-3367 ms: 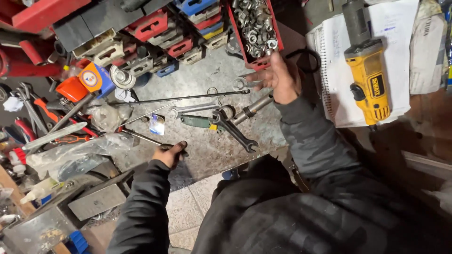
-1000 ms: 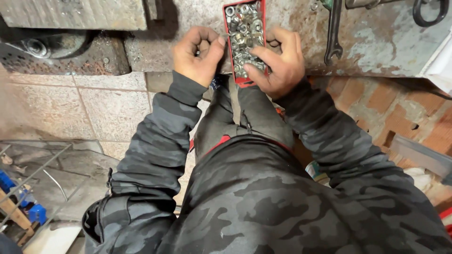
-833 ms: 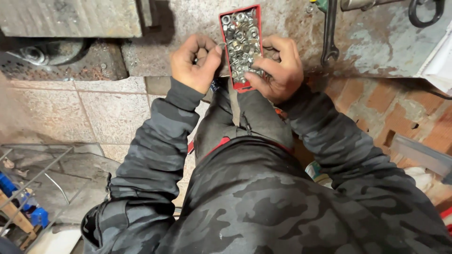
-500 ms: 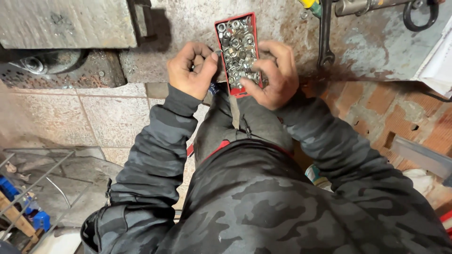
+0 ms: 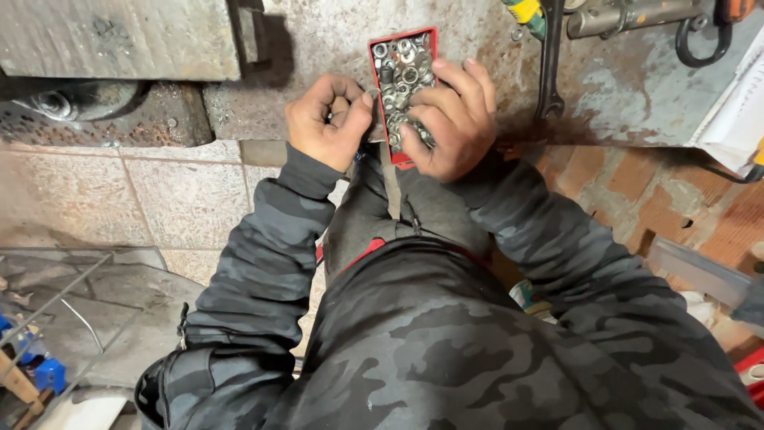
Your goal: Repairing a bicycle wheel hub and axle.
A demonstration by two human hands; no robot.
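Observation:
A narrow red tray (image 5: 430, 41) full of several metal nuts and washers (image 5: 402, 70) rests at the front edge of a worn metal workbench (image 5: 334, 48). My right hand (image 5: 450, 119) lies over the tray's near half, fingers spread into the hardware and thumb at its lower end. My left hand (image 5: 328, 119) is curled against the tray's left side, thumb touching the rim; whether it pinches a small piece is hidden. Both sleeves are dark camouflage.
A long wrench (image 5: 551, 64) lies on the bench right of the tray, with a steel pipe and hook (image 5: 637, 16) beyond it. White paper (image 5: 736, 95) sits at far right. A perforated metal shelf (image 5: 103, 119) hangs at left above the tiled floor (image 5: 95, 207).
Earlier my right hand reached for the red tray far back on the cluttered bench. The tray now sits at the bench's front edge, and both hands have closed in on it, the right sliding over the hardware.

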